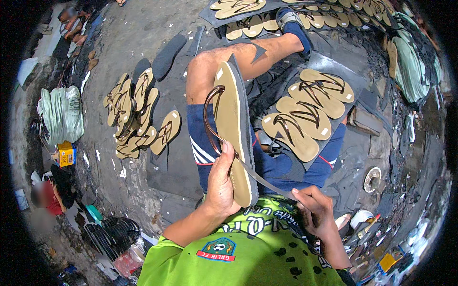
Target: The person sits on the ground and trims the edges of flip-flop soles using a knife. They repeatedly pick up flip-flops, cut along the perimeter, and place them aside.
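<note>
The tan sandal [234, 128] stands on edge above the lap, heel clamped in the left hand [220, 183], thumb beside its brown strap [210, 114]. The right hand [317, 214] pinches a thin grey strip [262, 178] running from the sole. Keep that strip taut; hold the sole steady. Finished sandals [305, 114] lie beyond the fingers.

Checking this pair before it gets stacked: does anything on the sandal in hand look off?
Yes. On the tan sandal held by the left hand, the brown strap bows loose off the sole, and the right hand pulls a grey strip from it.
</note>
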The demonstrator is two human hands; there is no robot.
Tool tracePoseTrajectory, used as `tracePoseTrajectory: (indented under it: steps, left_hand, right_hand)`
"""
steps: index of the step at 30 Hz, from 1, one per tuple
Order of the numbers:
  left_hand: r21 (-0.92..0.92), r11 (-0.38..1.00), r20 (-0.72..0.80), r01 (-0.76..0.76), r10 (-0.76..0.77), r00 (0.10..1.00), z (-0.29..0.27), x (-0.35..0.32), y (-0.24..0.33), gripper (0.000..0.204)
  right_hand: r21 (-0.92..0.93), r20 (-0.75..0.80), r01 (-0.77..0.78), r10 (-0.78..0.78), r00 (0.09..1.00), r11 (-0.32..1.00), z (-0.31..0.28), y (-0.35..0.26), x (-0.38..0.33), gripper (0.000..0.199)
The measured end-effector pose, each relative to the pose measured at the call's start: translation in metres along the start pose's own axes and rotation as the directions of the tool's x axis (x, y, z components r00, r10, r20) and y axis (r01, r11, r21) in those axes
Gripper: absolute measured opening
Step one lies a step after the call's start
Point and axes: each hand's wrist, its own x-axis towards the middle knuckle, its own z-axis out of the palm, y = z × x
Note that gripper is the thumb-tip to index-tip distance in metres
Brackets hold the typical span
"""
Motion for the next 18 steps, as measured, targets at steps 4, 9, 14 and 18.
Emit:
tracePoseTrajectory:
  steps: [4,9,14,18]
  left_hand:
    - [0.068,0.997,0.011,0.031,-0.032,0.999,-0.005,0.001,-0.005,0.039]
    - [0.060,0.998,0.003,0.022,-0.023,1.000,0.004,-0.004,-0.006,0.039]
    - [0.102,0.994,0.026,0.031,-0.033,0.999,0.010,-0.011,-0.008,0.039]
    - [0.275,0.961,-0.044,0.008,0.005,0.999,-0.005,-0.021,-0.031,0.036]
  right_hand:
    - [-0.221,-0.072,0.039,-0.057,0.996,0.975,0.009,-0.004,0.023,0.051]
    - [-0.272,-0.253,0.127,-0.198,0.947,0.954,0.035,-0.001,0.075,0.053]
    - [-0.337,-0.389,0.105,-0.239,0.890,0.936,0.050,-0.008,0.116,0.057]
    - [-0.233,-0.303,0.054,-0.125,0.945,0.971,0.020,-0.004,0.162,0.047]
